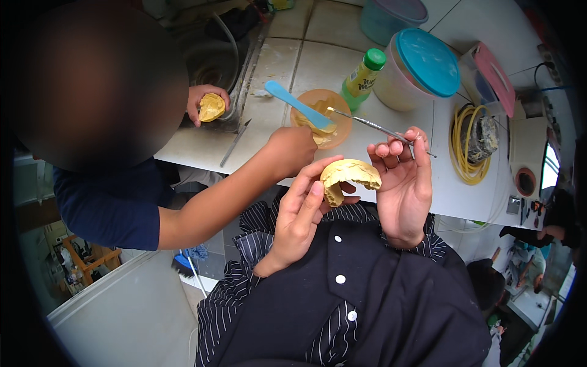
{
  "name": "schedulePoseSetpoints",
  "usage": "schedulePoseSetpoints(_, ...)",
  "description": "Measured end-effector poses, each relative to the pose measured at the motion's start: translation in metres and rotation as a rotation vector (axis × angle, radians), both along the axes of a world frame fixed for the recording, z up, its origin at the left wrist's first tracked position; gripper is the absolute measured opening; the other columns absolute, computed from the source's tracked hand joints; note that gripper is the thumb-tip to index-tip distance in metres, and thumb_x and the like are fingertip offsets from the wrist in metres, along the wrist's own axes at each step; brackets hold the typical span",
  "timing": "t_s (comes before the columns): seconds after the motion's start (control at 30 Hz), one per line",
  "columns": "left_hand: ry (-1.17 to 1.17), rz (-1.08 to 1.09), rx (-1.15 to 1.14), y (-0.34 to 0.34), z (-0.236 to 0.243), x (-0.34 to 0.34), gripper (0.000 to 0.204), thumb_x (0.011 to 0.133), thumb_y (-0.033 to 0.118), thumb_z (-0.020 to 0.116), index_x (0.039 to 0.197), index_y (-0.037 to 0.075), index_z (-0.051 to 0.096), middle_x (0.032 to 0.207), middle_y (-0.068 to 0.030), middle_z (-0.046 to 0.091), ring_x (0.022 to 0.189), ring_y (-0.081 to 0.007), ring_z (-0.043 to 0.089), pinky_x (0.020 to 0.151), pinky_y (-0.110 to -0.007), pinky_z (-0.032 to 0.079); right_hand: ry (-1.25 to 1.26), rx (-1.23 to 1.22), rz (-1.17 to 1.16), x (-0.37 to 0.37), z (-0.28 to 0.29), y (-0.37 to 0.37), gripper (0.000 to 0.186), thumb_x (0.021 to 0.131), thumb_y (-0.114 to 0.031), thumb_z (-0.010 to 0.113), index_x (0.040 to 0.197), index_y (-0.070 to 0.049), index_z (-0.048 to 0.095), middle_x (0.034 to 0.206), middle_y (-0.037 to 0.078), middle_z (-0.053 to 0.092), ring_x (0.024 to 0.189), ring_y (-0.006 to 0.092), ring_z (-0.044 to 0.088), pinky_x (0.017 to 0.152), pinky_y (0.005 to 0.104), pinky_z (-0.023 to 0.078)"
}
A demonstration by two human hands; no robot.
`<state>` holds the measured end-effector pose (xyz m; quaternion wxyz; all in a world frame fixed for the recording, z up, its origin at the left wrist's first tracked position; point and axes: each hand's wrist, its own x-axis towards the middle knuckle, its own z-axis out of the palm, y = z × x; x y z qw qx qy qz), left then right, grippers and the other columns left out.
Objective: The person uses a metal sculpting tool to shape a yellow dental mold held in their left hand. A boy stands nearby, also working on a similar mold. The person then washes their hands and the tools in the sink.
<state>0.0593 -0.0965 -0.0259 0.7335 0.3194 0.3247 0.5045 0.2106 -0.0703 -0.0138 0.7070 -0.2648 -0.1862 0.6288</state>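
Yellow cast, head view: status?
Left hand: gripping yellow cast. Right hand: metal tool, tip off cast. Co-worker's hand close by, at orange bowl.

"What is obstructing the orange bowl (pixel 345 125)?"

"A co-worker's forearm (pixel 221 200) is blocking its near-left side; a green bottle (pixel 357 92) is standing beyond. Counter (pixel 441 192) between the right hand (pixel 405 192) and yellow hose (pixel 458 144) is leaving passing room."

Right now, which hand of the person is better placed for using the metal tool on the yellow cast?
Likely the right hand: it holds the metal tool near the yellow cast, while the left hand is occupied gripping that cast.
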Motion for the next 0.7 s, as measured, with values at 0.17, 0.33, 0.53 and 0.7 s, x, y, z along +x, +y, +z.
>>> schedulePoseSetpoints(0.17, -0.048, 0.012, -0.033, -0.001, 0.001, 0.004, 0.047, 0.099, 0.028, 0.045, 0.133, -0.003, 0.037, 0.125, -0.0151, 0.051, 0.113, -0.0233, 0.055, 0.092, -0.041, 0.051, 0.011, -0.066, 0.06, -0.008, -0.001, -0.003, 0.02, 0.102, -0.024, 0.037, 0.107, -0.007, 0.045, 0.089, 0.008, 0.054, 0.093, 0.0205, 0.058, 0.085, 0.035, 0.049)
schedulePoseSetpoints(0.33, 0.075, 0.056, 0.065, -0.001, -0.001, -0.002, 0.043, 0.094, 0.019, 0.058, 0.127, -0.004, 0.044, 0.122, -0.0145, 0.054, 0.114, -0.0199, 0.054, 0.095, -0.034, 0.049, 0.052, -0.009, 0.079, -0.01, -0.007, -0.003, 0.024, 0.101, -0.025, 0.039, 0.11, -0.005, 0.048, 0.092, 0.009, 0.056, 0.094, 0.0215, 0.058, 0.09, 0.0363, 0.047)
schedulePoseSetpoints(0.53, 0.164, 0.149, 0.241, -0.003, -0.004, -0.011, 0.046, 0.091, 0.019, 0.063, 0.127, -0.004, 0.044, 0.122, -0.0166, 0.055, 0.114, -0.0206, 0.055, 0.098, -0.033, 0.042, -0.086, -0.121, -0.007, -0.012, 0.016, 0.0, 0.034, 0.098, -0.026, 0.045, 0.117, 0.002, 0.051, 0.093, 0.011, 0.062, 0.098, 0.0232, 0.059, 0.098, 0.0381, 0.043)
schedulePoseSetpoints(0.7, 0.069, 0.144, 0.306, -0.001, -0.002, -0.014, 0.043, 0.092, 0.017, 0.06, 0.125, -0.004, 0.044, 0.121, -0.0207, 0.055, 0.115, -0.0266, 0.055, 0.099, -0.036, 0.043, -0.059, -0.059, -0.015, -0.002, 0.01, -0.002, 0.027, 0.096, -0.023, 0.048, 0.112, -0.001, 0.052, 0.084, 0.006, 0.059, 0.091, 0.0206, 0.058, 0.096, 0.0404, 0.043)
